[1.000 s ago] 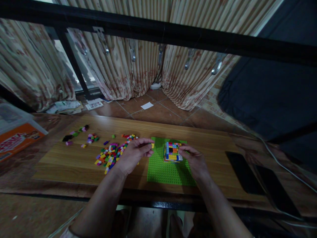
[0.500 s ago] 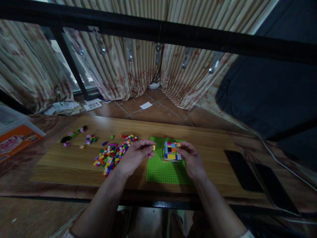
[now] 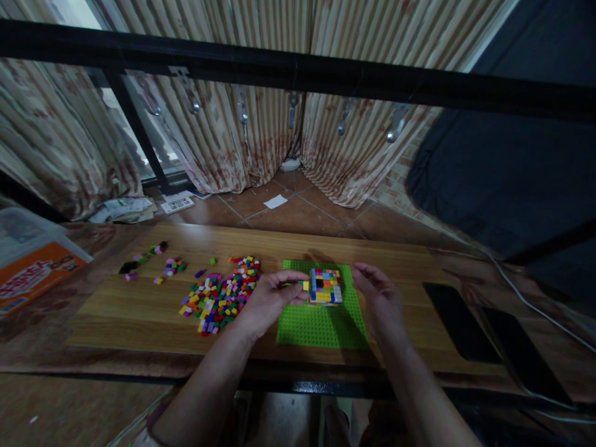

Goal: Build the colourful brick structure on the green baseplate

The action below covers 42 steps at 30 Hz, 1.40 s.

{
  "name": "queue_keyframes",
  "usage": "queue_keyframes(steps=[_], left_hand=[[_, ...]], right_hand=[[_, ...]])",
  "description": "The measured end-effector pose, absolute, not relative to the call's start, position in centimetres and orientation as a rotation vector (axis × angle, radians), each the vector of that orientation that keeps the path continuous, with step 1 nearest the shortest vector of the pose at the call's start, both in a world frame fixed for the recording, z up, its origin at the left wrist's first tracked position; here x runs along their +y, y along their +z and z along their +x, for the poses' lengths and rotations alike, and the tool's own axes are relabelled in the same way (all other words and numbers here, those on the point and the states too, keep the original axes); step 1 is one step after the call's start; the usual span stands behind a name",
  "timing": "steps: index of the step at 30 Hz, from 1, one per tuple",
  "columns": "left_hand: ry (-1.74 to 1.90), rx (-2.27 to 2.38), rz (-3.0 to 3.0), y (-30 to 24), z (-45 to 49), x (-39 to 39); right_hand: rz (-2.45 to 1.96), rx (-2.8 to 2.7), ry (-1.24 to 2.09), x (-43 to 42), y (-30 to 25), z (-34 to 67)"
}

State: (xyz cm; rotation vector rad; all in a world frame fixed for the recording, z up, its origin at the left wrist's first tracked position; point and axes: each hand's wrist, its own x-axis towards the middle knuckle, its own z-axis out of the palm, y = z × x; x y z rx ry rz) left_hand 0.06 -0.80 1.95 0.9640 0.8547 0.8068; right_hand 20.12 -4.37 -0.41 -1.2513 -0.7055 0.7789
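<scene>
Pinching one partly hidden yellow brick in the left hand, at nine o'clock beside one multicoloured block atop one green baseplate; holding the right hand half-open, seemingly empty, at three o'clock.

Dim light leaves faint glare on the wooden board and shadow on the baseplate.

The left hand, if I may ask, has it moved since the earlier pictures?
Yes, the left hand has moved rightward across the green baseplate, toward the multicoloured brick structure.
</scene>
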Motion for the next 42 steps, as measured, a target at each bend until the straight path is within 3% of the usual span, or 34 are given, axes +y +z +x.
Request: queue_keyframes(steps=[10,27,35,42], left_hand=[[0.958,0.736,1.167,1.4,1.3,-1.2],[1.195,0.851,1.063,2.2,0.8,-0.8],[0.853,0.774,0.840,2.1,1.9,-1.9],[0.824,0.792,0.941,2.4,2.1,-2.4]], right_hand=[[-1.206,-1.143,0.952,-6.1,0.9,15.8],[-1.208,-0.746,0.827,-6.2,1.0,20.2],[-1.232,-0.933,0.979,-6.1,0.7,18.0],[-1.346,-1.263,0.848,-6.8,0.7,16.7]])
